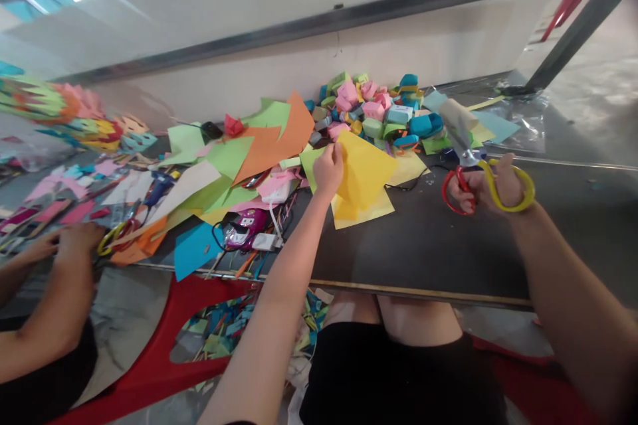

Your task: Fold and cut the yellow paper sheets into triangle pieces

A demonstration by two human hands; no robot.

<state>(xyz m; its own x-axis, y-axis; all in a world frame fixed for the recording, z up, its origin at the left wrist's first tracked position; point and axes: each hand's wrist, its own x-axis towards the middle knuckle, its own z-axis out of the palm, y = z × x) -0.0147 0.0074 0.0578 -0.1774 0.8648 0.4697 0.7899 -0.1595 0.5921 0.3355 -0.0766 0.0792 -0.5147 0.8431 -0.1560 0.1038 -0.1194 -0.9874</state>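
My left hand (327, 169) pinches the upper left edge of a yellow paper sheet (366, 172) and lifts it off another yellow sheet (363, 212) lying on the dark table (438, 246). My right hand (491, 186) grips scissors (471, 166) with red and yellow handle loops. The blades point up and away, and a beige scrap of paper sits at the blade tips (456, 116). The two hands are apart, the scissors to the right of the yellow sheets.
A heap of folded coloured paper pieces (379, 109) lies at the back. Loose orange, green and blue sheets (249, 153) cover the left. Another person's hands (70, 242) work at the far left with scissors. A red stool (164, 325) with paper scraps stands below.
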